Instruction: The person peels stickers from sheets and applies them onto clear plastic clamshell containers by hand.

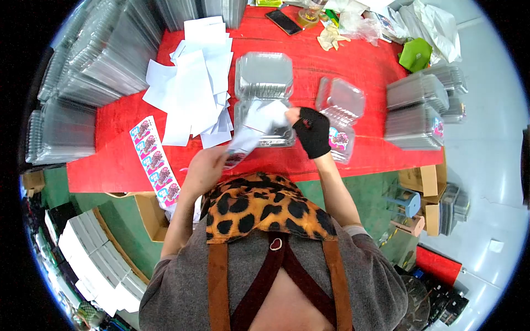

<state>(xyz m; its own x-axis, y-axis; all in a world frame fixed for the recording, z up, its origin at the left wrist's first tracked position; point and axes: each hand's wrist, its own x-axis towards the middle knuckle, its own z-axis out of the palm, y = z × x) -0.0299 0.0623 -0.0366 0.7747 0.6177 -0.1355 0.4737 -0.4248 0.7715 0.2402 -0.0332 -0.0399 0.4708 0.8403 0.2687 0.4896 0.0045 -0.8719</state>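
The sheet (249,132) is white paper, stretched between the two hands and over the near half of the open box (264,75), which sits on the red desk (118,174). It should weigh next to nothing and be limp: likely to bend, curl or crease under a hard squeeze, and to tear if pulled unevenly. The best places to take hold are its two opposite ends, by the margins, with a light pinch and just enough tension to keep it flat.

The left hand (207,170), bare, has its grip closed on the lower end, fingertips together with no gap showing. The right hand (313,132), in a black fingerless glove, has thumb and fingers drawn in at the upper end; with the motion blur there, I can't fairly say whether it pinches the paper or only touches it.

The sheet's long axis runs on a slant, from the near left by the left hand up to the far right by the right hand. Its far end points away from the body, and a coloured patch shows near the lower end.

The box is thin clear plastic, probably light, springy and slick, so its rim would be the sounder hold. It lies opened out, its long axis running straight away from the person, with the far half pointing toward the back of the desk.
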